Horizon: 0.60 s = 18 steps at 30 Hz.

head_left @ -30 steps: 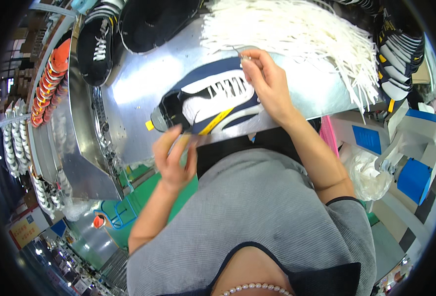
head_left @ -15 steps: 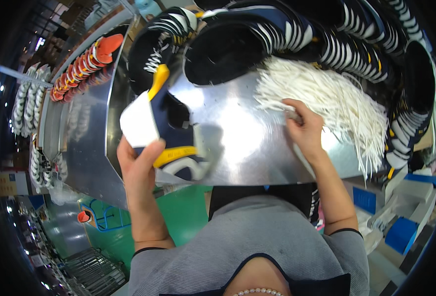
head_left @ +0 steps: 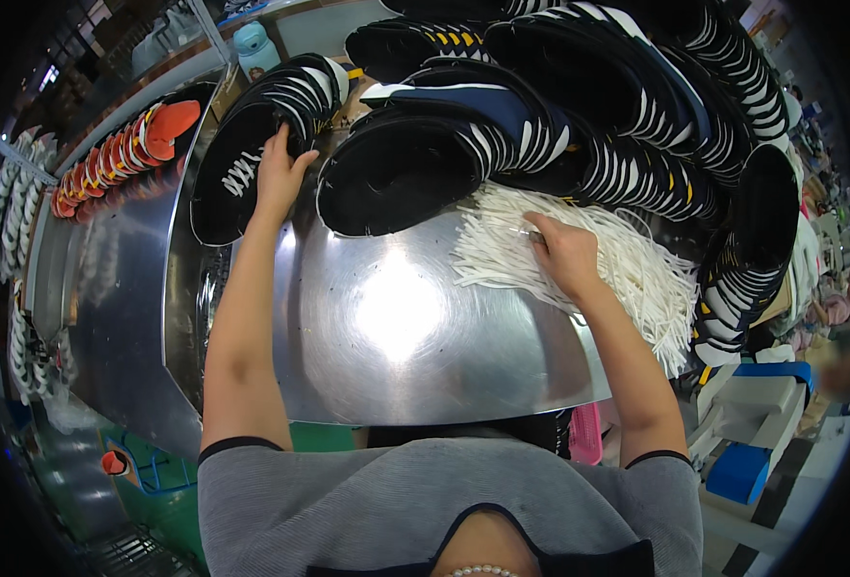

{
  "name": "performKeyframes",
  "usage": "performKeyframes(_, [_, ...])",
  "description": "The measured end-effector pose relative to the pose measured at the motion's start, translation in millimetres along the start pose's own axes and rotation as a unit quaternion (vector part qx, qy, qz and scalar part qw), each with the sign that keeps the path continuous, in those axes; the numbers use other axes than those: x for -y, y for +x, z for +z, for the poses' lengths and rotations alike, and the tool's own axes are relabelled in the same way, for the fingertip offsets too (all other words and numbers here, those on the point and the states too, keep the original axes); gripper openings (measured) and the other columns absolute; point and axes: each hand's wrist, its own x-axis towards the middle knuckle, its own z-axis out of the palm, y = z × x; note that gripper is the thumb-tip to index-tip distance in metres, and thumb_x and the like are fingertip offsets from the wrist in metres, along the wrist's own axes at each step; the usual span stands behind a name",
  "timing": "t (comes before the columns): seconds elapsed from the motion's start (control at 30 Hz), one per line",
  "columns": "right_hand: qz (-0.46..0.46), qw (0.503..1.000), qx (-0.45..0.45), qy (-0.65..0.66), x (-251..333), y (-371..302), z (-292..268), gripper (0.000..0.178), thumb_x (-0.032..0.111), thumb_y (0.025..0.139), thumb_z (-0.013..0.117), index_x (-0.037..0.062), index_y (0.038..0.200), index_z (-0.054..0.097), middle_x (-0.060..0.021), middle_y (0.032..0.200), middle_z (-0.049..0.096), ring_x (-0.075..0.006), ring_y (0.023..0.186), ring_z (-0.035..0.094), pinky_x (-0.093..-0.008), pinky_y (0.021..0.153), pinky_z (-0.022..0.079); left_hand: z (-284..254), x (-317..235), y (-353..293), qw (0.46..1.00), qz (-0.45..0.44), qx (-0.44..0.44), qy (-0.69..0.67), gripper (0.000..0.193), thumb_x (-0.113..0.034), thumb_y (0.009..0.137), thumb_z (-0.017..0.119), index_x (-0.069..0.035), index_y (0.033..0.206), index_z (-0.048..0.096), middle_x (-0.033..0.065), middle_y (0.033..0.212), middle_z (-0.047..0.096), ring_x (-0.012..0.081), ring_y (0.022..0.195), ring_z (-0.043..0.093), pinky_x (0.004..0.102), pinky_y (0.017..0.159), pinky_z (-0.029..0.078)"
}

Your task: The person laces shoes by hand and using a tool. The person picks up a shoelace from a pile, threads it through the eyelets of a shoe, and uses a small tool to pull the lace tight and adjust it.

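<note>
My left hand reaches to a stack of dark shoe uppers at the left of the metal table. Its thumb stands apart from the fingers, which touch the upper at the near end; some fingertips are hidden. White lacing crosses that upper's black inside. My right hand is closed above a heap of white shoelaces. A small shiny thing shows at its fingertips, too small to make out. Between the hands lies another row of navy, white and black uppers.
More nested uppers line the table's back and right. Orange and white pieces stand in a row at far left. A light-blue bottle is at the back. Beside the table's right are blue-and-white fixtures and a pink basket.
My left hand has moved forward from the table's near left to the stack; the navy, white and yellow upper has left its grip. My right hand has shifted over the laces, still closed.
</note>
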Motion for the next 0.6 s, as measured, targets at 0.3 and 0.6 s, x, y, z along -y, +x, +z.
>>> performKeyframes(0.3, [0.081, 0.972, -0.006, 0.219, 48, 20, -31, 0.013, 0.01, 0.082, 0.07, 0.009, 0.095, 0.073, -0.007, 0.078, 0.07, -0.0198, 0.066, 0.066, -0.0322, 0.061, 0.05, 0, -73, -91, 0.996, -0.076, 0.0, -0.042, 0.03, -0.029, 0.089, 0.069, -0.005, 0.104, 0.061, 0.0179, 0.084, 0.069, 0.0375, 0.083, 0.068, 0.0425, 0.073, 0.051])
performKeyframes(0.6, [-0.201, 0.657, -0.132, 0.715, 107, -8, -249, 0.008, 0.015, 0.09, 0.069, 0.0079, 0.09, 0.067, -0.0024, 0.087, 0.062, -0.0062, 0.056, 0.045, -0.0199, 0.049, 0.033, -84, -116, -134, 0.926, -0.016, -0.244, -0.287, 0.016, -0.004, 0.088, 0.069, -0.003, 0.102, 0.061, 0.0049, 0.1, 0.062, 0.0187, 0.087, 0.06, 0.0282, 0.078, 0.047])
